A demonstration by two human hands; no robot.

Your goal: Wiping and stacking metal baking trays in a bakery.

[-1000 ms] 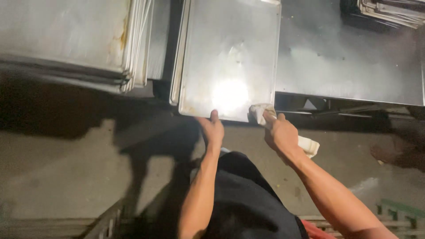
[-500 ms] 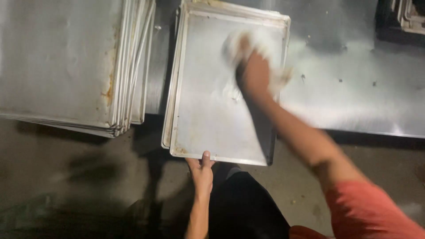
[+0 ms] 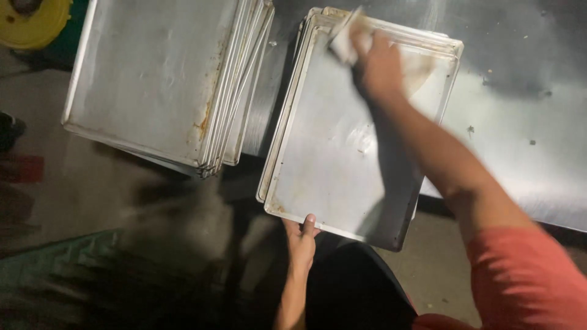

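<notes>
At twelve o'clock from my body, across the steel surface, the top tray of a short stack lies with its long axis running from six towards twelve, tilted a little towards one o'clock. Its near short edge hangs out past the surface rim towards me.

My left hand sits at six o'clock on that tray, grasping the near rim, thumb on top and fingers hidden beneath. My right hand is far up at twelve to one o'clock, near the far short edge, clenched on a pale cloth pressed to the tray floor; it is blurred, so I cannot read the fingers finely. The right arm crosses the tray along a diagonal from about four o'clock.

So the bare length of the tray lies at six o'clock from the right grip, straight back towards my body along the long axis, and the left hand is the nearer one to that end. Brown staining shows near the far right corner, just beside the cloth.

At ten o'clock a second, taller stack of trays rests well apart from the first, with rust-coloured marks on its right rim. A yellow round thing shows at the far eleven o'clock corner.
</notes>
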